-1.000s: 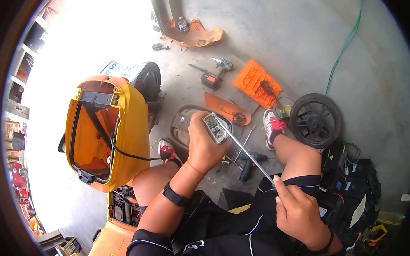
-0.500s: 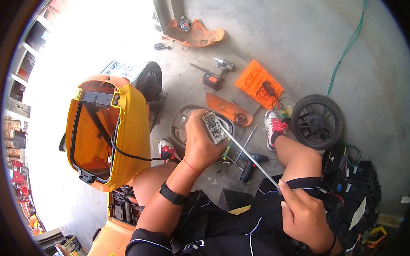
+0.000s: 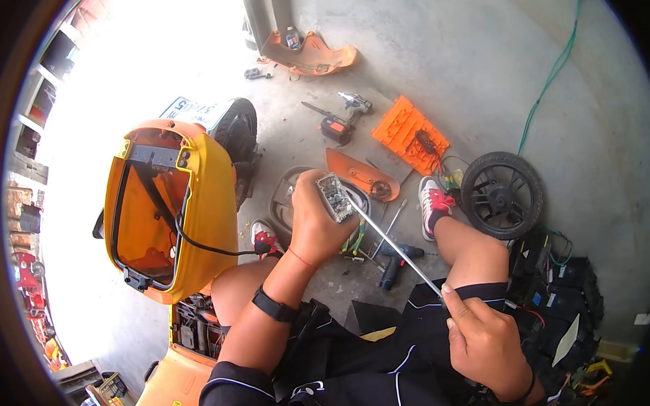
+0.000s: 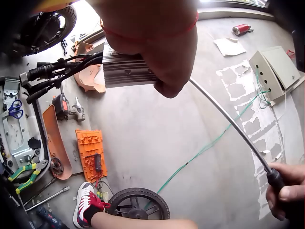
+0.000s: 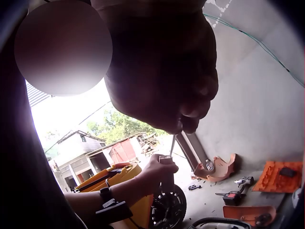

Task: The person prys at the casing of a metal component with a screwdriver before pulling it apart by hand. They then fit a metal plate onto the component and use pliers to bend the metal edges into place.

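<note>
The yellow shell (image 3: 213, 228) is standing to the person's left, and the wheel (image 3: 502, 193) is resting to their right. The screwdriver (image 3: 402, 252) is slanting from the right hand (image 3: 486, 345), whose fingers are gripping its handle, up to the open end of the box (image 4: 126, 71). The left hand (image 3: 316, 218) is holding that box up, fingers curling round it; how the hidden ones are lying, I cannot tell. Cables (image 4: 71, 67) are trailing from the other end, and grey fill (image 3: 332, 194) is showing in the open one. The tip is pointing close beside the left hand, so pushing hard at this slant could be sending it off the rim into skin. A loosening hold could be letting the box twist; digging too deep could be harming whatever the fill is covering.
</note>
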Motion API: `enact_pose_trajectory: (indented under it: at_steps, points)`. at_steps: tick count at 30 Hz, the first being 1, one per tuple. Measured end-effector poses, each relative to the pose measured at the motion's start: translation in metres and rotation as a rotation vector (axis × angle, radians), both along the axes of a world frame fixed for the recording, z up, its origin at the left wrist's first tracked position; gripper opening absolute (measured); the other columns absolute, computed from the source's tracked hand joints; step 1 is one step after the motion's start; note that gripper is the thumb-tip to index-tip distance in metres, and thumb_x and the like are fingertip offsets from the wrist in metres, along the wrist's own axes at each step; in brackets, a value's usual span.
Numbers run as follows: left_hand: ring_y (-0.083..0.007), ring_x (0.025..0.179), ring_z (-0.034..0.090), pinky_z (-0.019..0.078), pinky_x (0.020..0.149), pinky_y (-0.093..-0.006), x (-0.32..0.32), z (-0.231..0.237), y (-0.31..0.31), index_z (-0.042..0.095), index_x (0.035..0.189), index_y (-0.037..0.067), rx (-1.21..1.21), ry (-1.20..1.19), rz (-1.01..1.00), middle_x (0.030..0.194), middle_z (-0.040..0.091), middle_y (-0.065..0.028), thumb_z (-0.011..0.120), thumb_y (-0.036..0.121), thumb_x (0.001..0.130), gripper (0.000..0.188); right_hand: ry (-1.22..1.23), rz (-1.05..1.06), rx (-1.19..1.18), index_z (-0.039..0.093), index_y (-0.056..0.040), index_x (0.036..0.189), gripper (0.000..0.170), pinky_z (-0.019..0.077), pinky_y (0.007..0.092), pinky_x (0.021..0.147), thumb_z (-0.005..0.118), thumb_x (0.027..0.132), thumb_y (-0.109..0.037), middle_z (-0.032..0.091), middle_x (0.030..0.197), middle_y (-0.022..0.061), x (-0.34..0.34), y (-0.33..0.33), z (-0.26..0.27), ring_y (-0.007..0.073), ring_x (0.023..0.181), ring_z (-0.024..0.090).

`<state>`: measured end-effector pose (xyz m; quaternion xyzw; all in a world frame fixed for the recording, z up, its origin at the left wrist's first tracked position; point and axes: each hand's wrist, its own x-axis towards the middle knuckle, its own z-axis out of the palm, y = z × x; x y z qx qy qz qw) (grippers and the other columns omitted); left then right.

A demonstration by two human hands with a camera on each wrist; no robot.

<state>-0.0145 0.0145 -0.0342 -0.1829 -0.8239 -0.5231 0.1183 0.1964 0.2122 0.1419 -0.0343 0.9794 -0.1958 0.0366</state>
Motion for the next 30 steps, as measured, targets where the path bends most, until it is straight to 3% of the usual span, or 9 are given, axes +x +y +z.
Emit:
enact_pose_trajectory:
  at_steps: [2, 10, 12, 14, 15, 24, 26, 29, 30]
  points:
    - [-0.0368, 0.112, 0.058, 0.0485, 0.098, -0.0431, -0.003, 0.004, -0.004, 0.044, 0.131, 0.002, -0.163, 0.137, -0.036, 0.118, 0.055, -0.0182, 0.086, 0.005, 0.064, 0.079, -0.053, -0.016, -0.006, 0.066, 0.0008, 0.137, 0.057, 0.0537, 0.0391, 0.058, 0.072, 0.080, 0.001, 0.060, 0.079, 0.0103, -0.003, 0.002, 0.016, 0.0284, 0.062, 0.064]
    - [-0.0382, 0.116, 0.056, 0.0470, 0.101, -0.0430, -0.007, -0.002, -0.007, 0.044, 0.131, 0.001, -0.172, 0.209, -0.069, 0.123, 0.054, -0.0188, 0.085, 0.004, 0.062, 0.080, -0.133, -0.045, -0.002, 0.068, 0.0011, 0.133, 0.052, 0.0522, 0.0414, 0.059, 0.071, 0.082, 0.001, 0.061, 0.077, 0.0132, -0.004, 0.003, 0.037, 0.0323, 0.062, 0.063]
    - [-0.0380, 0.116, 0.056, 0.0470, 0.101, -0.0429, -0.006, -0.002, -0.005, 0.044, 0.131, 0.001, -0.165, 0.206, -0.078, 0.124, 0.054, -0.0188, 0.086, 0.004, 0.062, 0.080, -0.088, -0.048, -0.030, 0.067, 0.0020, 0.135, 0.053, 0.0530, 0.0415, 0.059, 0.071, 0.082, 0.000, 0.062, 0.079, 0.0131, -0.004, 0.000, 0.029, 0.0320, 0.061, 0.063]
    - [-0.0436, 0.115, 0.056, 0.0451, 0.098, -0.0505, 0.000, -0.004, 0.003, 0.047, 0.130, 0.002, -0.032, 0.112, -0.079, 0.122, 0.057, -0.0203, 0.086, 0.006, 0.061, 0.080, -0.071, -0.044, -0.012, 0.066, 0.0026, 0.136, 0.054, 0.0536, 0.0413, 0.060, 0.071, 0.082, 0.000, 0.062, 0.079, 0.0128, -0.003, -0.006, 0.012, 0.0318, 0.062, 0.063]
    - [-0.0429, 0.113, 0.057, 0.0462, 0.097, -0.0499, 0.005, -0.001, 0.008, 0.047, 0.131, 0.002, -0.003, -0.038, -0.049, 0.121, 0.058, -0.0208, 0.085, 0.007, 0.063, 0.078, -0.052, -0.039, 0.007, 0.065, 0.0032, 0.137, 0.055, 0.0541, 0.0411, 0.060, 0.071, 0.083, 0.000, 0.061, 0.080, 0.0126, -0.002, -0.009, 0.005, 0.0315, 0.062, 0.064]
    - [-0.0423, 0.108, 0.059, 0.0503, 0.093, -0.0477, -0.003, 0.000, 0.011, 0.045, 0.128, -0.003, 0.035, -0.219, -0.011, 0.116, 0.058, -0.0247, 0.085, 0.008, 0.068, 0.073, 0.095, -0.022, 0.003, 0.062, 0.0052, 0.139, 0.058, 0.0552, 0.0390, 0.059, 0.070, 0.082, 0.001, 0.058, 0.080, 0.0115, -0.018, -0.012, -0.045, 0.0288, 0.066, 0.067]
    - [-0.0299, 0.098, 0.065, 0.0540, 0.090, -0.0411, -0.010, -0.007, 0.010, 0.042, 0.131, 0.001, -0.050, -0.143, 0.002, 0.109, 0.059, -0.0166, 0.085, 0.007, 0.068, 0.076, 0.117, -0.028, -0.022, 0.062, 0.0052, 0.139, 0.056, 0.0552, 0.0387, 0.060, 0.069, 0.083, 0.002, 0.060, 0.082, 0.0121, -0.019, -0.007, -0.054, 0.0293, 0.067, 0.067]
    - [-0.0306, 0.101, 0.065, 0.0536, 0.091, -0.0412, -0.013, -0.015, 0.015, 0.042, 0.131, 0.000, -0.106, -0.140, -0.012, 0.109, 0.059, -0.0175, 0.083, 0.006, 0.069, 0.074, 0.249, -0.133, -0.150, 0.061, 0.0049, 0.140, 0.053, 0.0554, 0.0374, 0.063, 0.066, 0.087, 0.004, 0.066, 0.091, 0.0168, -0.020, 0.008, -0.073, 0.0312, 0.070, 0.068]
    - [-0.0357, 0.104, 0.064, 0.0527, 0.093, -0.0435, -0.014, -0.014, 0.018, 0.043, 0.131, 0.000, -0.107, -0.173, -0.041, 0.109, 0.059, -0.0202, 0.082, 0.009, 0.069, 0.074, 0.349, -0.212, -0.161, 0.060, 0.0048, 0.141, 0.052, 0.0554, 0.0368, 0.065, 0.065, 0.089, 0.004, 0.067, 0.094, 0.0184, -0.024, 0.017, -0.080, 0.0298, 0.071, 0.068]
